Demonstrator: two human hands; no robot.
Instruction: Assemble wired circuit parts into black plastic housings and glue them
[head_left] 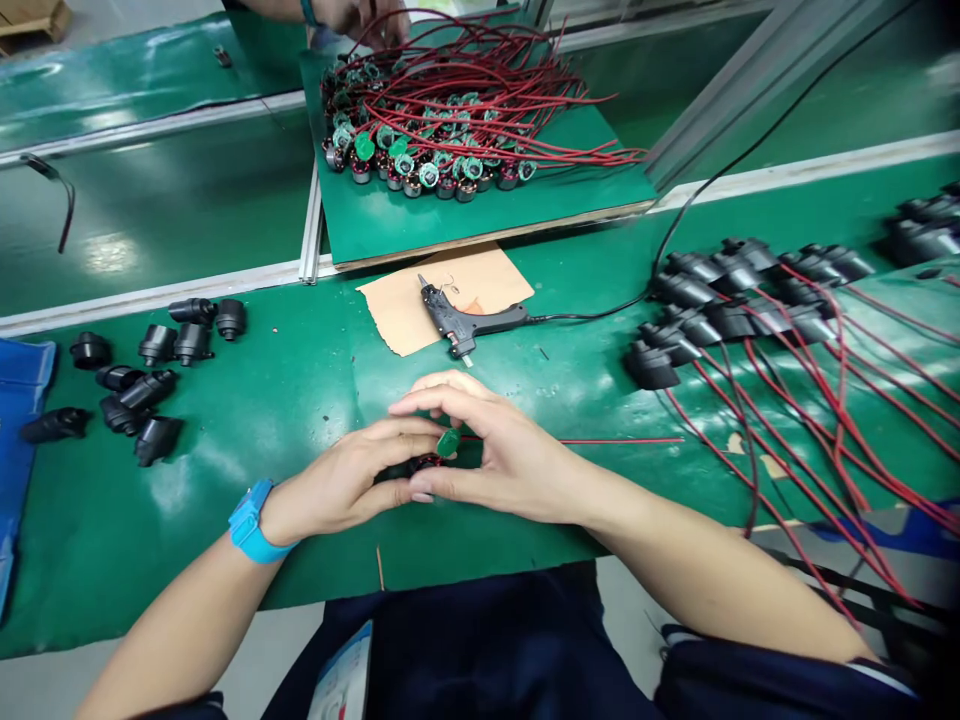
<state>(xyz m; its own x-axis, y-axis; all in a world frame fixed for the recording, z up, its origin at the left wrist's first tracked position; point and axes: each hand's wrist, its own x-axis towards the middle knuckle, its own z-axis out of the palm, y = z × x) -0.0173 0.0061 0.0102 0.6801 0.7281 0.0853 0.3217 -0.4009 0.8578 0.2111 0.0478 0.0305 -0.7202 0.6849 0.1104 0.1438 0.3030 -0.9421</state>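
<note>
My left hand [352,480] and my right hand [495,450] meet over the green mat near its front edge, fingers curled round a small motor coil [439,455] with a green round board on top. A thin red wire [615,440] runs from it to the right across the mat. Most of the part is hidden between my fingers; something black shows under the left fingers. A blue band sits on my left wrist.
A black glue gun [469,320] lies on brown card just beyond my hands. Several empty black housings [142,370] lie at left, wired black housings [720,300] at right. A green board [480,215] holds many red-wired coils [435,140]; another person's hand [367,15] reaches there.
</note>
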